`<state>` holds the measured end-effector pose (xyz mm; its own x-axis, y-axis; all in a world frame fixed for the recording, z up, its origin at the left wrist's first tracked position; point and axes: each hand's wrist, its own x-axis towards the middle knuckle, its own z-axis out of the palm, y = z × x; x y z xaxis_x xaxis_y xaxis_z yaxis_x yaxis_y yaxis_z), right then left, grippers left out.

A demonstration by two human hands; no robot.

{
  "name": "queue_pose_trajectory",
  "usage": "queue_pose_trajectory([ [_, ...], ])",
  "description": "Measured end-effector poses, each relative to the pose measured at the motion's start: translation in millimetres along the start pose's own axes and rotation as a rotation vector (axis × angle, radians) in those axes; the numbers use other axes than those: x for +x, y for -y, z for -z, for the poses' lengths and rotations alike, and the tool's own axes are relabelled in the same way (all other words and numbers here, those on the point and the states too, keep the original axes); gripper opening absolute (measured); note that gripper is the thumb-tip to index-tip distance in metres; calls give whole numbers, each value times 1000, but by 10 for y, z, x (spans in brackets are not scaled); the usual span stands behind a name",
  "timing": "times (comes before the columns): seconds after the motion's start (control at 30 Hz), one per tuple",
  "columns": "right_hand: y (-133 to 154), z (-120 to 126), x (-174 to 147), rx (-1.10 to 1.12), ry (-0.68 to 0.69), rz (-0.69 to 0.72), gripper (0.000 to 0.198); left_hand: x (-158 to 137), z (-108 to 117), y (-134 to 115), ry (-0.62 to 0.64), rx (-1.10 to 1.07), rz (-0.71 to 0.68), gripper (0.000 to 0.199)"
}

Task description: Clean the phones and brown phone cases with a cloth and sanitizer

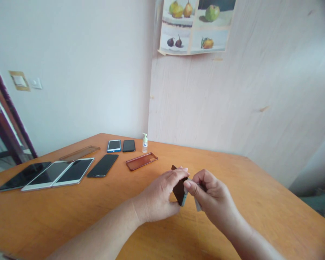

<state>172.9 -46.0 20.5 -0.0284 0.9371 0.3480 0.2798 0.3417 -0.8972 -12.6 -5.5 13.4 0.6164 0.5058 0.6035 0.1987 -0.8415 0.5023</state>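
My left hand is closed around a dark phone, gripping it by its edges and tilting it above the wooden table. Close by on the right, my right hand pinches a thin whitish piece, which looks like a wipe or cloth, against the phone's near side edge. Part of this piece hangs below the fingers. The fingers of both hands hide much of the phone, so I cannot tell how far the whitish piece reaches over it.
A reddish phone case, a clear brownish case and a pump bottle stand or lie beyond my hands. Several phones lie to the left, among them a black one and a blue-edged one. A wall borders the table's far edge.
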Motion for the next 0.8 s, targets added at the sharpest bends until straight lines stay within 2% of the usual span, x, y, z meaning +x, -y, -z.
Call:
queue_pose_trajectory([
  [0.13,-18,-81,-47,-25,165,-27,33,-3,50,18,-64,4,64,75],
  [0.2,-23,-78,-46,-37,150,-10,33,-2,51,8,-56,9,65,75],
  [0.33,-26,-2,3,29,25,-4,36,6,10,-24,11,-13,-2,82],
  [0.4,-25,11,16,56,23,-21,38,7,5,-24,13,-25,0,83],
  [0.53,-34,-39,-3,80,219,-75,41,2,41,-3,-49,-24,42,77],
  [0.6,-45,-50,-8,71,251,-75,41,3,49,-6,-54,-24,42,75],
  [0.8,-56,22,38,82,24,-36,41,21,-4,-43,38,-48,-47,78],
])
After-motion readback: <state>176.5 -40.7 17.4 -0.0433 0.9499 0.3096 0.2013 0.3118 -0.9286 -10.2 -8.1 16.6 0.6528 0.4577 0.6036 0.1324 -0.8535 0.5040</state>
